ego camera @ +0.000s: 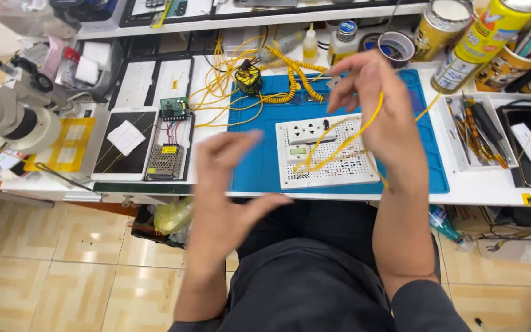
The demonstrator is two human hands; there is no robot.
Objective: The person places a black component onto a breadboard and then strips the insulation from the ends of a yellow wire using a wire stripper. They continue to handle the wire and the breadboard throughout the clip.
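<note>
My right hand (pixel 376 104) is raised over a blue work mat (pixel 259 166), pinching a thin yellow wire (pixel 333 147) that curves down to a white breadboard panel (pixel 327 150) with sockets lying on the mat. My left hand (pixel 225 190) hovers nearer to me, by the bench's front edge, fingers spread and holding nothing. It looks blurred. A bundle of coiled yellow leads (pixel 284 80) and a small yellow-black part (pixel 248 79) lie at the mat's far side.
A microscope (pixel 13 117) stands at left. A tablet-like screen (pixel 124 144), a green circuit board (pixel 174 107) and a metal power supply (pixel 166 161) sit left of the mat. Cans (pixel 480 43), small bottles (pixel 342 40) and a tool tray (pixel 477 132) are at right.
</note>
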